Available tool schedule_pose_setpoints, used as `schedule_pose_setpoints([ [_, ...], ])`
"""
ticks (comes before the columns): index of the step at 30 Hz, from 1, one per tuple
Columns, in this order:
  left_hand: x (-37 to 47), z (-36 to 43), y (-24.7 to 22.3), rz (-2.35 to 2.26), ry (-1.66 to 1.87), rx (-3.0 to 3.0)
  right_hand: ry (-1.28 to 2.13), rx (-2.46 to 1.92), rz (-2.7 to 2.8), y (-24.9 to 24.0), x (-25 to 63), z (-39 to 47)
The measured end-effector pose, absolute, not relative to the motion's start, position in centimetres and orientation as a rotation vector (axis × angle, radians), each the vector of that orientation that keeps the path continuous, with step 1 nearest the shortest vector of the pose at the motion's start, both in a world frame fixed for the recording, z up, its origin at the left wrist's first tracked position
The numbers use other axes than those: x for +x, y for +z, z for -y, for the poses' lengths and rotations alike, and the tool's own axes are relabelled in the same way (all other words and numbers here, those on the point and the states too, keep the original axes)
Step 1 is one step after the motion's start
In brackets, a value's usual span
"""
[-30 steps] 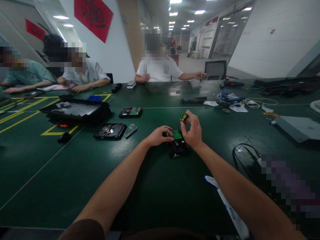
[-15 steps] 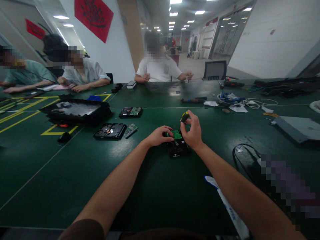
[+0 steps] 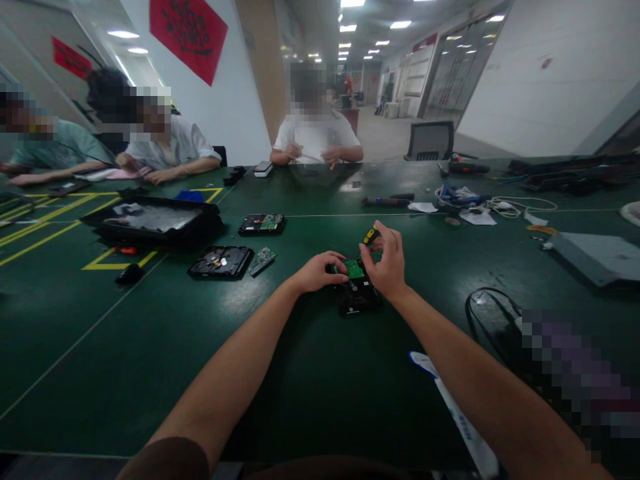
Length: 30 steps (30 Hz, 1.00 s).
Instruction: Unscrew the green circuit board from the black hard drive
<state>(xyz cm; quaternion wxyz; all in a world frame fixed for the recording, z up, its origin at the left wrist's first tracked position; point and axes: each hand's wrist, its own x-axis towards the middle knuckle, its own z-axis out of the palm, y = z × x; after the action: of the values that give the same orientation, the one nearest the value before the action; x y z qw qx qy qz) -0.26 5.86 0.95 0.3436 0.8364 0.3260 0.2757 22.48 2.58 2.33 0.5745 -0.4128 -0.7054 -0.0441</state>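
A black hard drive [image 3: 357, 297] with a green circuit board [image 3: 355, 269] lies on the table in front of me. My left hand [image 3: 323, 272] grips its left side, thumb and fingers at the edge of the board. Above the board's right side, my right hand [image 3: 387, 260] is closed around the yellow-and-black handle of a screwdriver [image 3: 371, 235]. The handle tilts, and its lower end points down to the board; the tip is hard to make out.
To the left lie an opened hard drive [image 3: 221, 262], a loose circuit board [image 3: 263, 261], another hard drive [image 3: 261, 224] and a black tray [image 3: 155, 220]. A grey metal box [image 3: 595, 257] and cables [image 3: 493, 313] are at right. Across the table sits a person [image 3: 317, 137].
The screwdriver handle has turned a little in my right hand, showing more yellow. My left hand stays on the hard drive. The person opposite has drawn their hands closer together.
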Motion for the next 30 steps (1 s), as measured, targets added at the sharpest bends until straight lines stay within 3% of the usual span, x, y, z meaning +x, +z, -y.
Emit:
schedule_pose_setpoints([
  [30, -0.27, -5.91, 0.84, -0.862, 0.702, 2.168, -0.112, -0.93, 1.652, 2.07, 22.55, -2.85],
])
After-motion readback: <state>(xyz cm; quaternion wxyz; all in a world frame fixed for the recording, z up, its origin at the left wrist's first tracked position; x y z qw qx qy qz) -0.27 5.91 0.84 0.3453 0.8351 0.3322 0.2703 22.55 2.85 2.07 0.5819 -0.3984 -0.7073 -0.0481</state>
